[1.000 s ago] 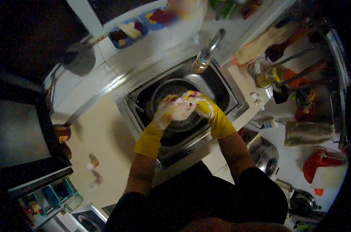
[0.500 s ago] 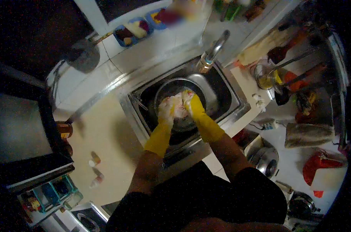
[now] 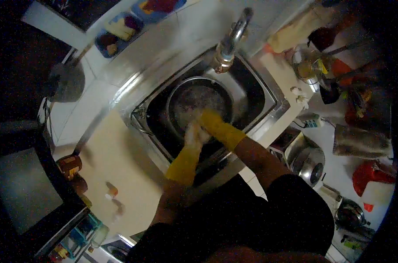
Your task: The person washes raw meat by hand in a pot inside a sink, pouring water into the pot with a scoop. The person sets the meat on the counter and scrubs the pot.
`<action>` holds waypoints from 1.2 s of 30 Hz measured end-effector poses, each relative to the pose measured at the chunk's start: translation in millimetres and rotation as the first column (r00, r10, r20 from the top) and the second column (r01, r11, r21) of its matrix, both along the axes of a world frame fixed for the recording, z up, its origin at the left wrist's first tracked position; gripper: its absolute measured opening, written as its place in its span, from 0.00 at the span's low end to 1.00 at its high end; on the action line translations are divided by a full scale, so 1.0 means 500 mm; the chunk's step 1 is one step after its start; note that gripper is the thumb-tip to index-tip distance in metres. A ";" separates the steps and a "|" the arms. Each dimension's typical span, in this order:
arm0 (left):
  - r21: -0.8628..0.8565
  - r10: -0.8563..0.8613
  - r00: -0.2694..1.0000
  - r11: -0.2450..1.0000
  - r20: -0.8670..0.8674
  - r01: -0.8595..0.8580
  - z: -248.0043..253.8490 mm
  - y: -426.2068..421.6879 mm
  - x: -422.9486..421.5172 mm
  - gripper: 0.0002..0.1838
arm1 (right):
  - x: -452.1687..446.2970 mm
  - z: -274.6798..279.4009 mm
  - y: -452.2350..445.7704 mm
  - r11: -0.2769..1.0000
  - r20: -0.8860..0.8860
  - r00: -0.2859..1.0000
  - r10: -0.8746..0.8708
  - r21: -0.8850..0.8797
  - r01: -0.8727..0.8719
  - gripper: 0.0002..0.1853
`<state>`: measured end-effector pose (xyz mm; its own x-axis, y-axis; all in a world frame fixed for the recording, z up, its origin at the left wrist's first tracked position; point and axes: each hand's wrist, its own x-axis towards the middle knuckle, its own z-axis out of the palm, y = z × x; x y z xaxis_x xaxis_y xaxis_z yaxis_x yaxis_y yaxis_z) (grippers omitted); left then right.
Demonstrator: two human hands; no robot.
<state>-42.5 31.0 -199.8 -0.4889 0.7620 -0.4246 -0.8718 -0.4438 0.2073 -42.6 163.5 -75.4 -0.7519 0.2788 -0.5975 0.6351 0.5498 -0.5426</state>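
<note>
Both my hands wear yellow rubber gloves and meet over the near rim of a round metal basin point(image 3: 172, 101). My left hand point(image 3: 196, 136) looks whitish, as if with foam, and appears closed around something pale that I cannot make out. Against it, my right hand point(image 3: 214, 123) is bent inward with its fingers curled, blurred by motion. Murky liquid point(image 3: 199, 97) shows inside the basin. The basin sits in a dark sink point(image 3: 252, 90), below a metal faucet point(image 3: 234, 39).
Blue trays of food point(image 3: 120, 30) line the back ledge. On the left counter point(image 3: 120, 162) stand a small bottle point(image 3: 111, 191) and a brown jar point(image 3: 69, 166). To the right are a glass jar point(image 3: 305, 68), a power strip point(image 3: 312, 121), a folded cloth point(image 3: 356, 141) and a metal pot point(image 3: 311, 164).
My hands have drawn back from the middle of the basin toward its near edge and closer together. The pale, pinkish mass seen between them before is now mostly hidden. The view has shifted.
</note>
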 end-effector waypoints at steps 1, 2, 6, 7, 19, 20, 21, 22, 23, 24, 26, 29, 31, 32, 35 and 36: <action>-0.150 -0.031 0.998 0.988 -0.048 0.023 -0.025 0.000 -0.020 0.28 | -0.016 -0.048 0.031 0.998 -0.054 0.998 -0.022 0.060 0.025 0.19; -0.346 -0.062 0.995 0.938 -0.080 0.031 0.016 0.010 -0.042 0.30 | -0.019 -0.099 0.064 0.991 -0.103 0.994 -0.034 0.122 0.046 0.18; -0.599 -0.247 0.633 0.675 -0.734 -0.432 -0.107 0.018 -0.093 0.34 | -0.007 -0.070 0.147 0.939 -0.442 0.832 -0.334 -0.234 0.253 0.22; -0.537 -0.329 0.428 0.596 -0.841 -0.597 -0.132 0.018 -0.097 0.35 | 0.008 -0.089 0.142 0.992 -0.489 0.871 -0.036 0.085 0.089 0.26; -0.682 -0.964 -0.055 0.224 -0.260 -0.697 -0.157 0.105 -0.123 0.30 | -0.064 -0.276 0.143 0.692 -0.370 0.635 0.678 0.612 -0.383 0.30; -0.717 -0.942 0.013 0.246 -0.335 -0.653 -0.154 0.107 -0.127 0.30 | -0.059 -0.281 0.143 0.719 -0.372 0.661 0.652 0.579 -0.383 0.29; -0.748 -0.908 0.091 0.277 -0.410 -0.603 -0.146 0.109 -0.130 0.30 | -0.057 -0.283 0.145 0.748 -0.375 0.690 0.620 0.548 -0.374 0.28; -0.776 -0.863 0.181 0.308 -0.471 -0.551 -0.135 0.109 -0.131 0.30 | -0.057 -0.282 0.146 0.781 -0.378 0.721 0.582 0.508 -0.364 0.27; -0.799 -0.798 0.293 0.346 -0.526 -0.492 -0.127 0.102 -0.131 0.30 | -0.058 -0.282 0.145 0.819 -0.389 0.750 0.536 0.455 -0.350 0.26; -0.810 -0.725 0.399 0.380 -0.561 -0.447 -0.118 0.095 -0.127 0.29 | -0.060 -0.281 0.143 0.881 -0.428 0.786 0.446 0.365 -0.301 0.25; -0.819 -0.573 0.584 0.408 -0.574 -0.405 -0.100 0.078 -0.110 0.29 | -0.078 -0.263 0.133 0.986 -0.555 0.815 0.165 0.099 -0.132 0.24; -0.814 -0.392 0.746 0.470 -0.538 -0.341 -0.089 0.061 -0.093 0.29 | -0.102 -0.247 0.083 0.971 -0.309 0.946 0.097 0.237 -0.023 0.23; -0.788 -0.303 0.816 0.552 -0.493 -0.271 -0.080 0.051 -0.119 0.29 | -0.115 -0.248 0.040 0.878 -0.206 0.919 0.337 0.421 -0.228 0.23; -0.771 -0.272 0.848 0.597 -0.455 -0.222 -0.080 0.044 -0.136 0.28 | -0.120 -0.235 0.018 0.792 -0.236 0.817 0.527 0.486 -0.370 0.23; -0.728 -0.230 0.912 0.679 -0.340 -0.100 -0.084 0.027 -0.162 0.28 | -0.109 -0.103 -0.018 0.835 -0.162 0.822 0.545 0.188 -0.517 0.20; -0.728 -0.229 0.929 0.683 -0.292 -0.061 -0.088 0.021 -0.158 0.28 | -0.095 -0.065 -0.032 0.834 -0.134 0.823 0.552 0.078 -0.547 0.19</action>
<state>-121.8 41.6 -244.0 -0.6559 0.3380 -0.6750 -0.7065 0.0399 0.7066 -90.3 147.4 -108.0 -0.8634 -0.1882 -0.4682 0.1382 0.8041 -0.5782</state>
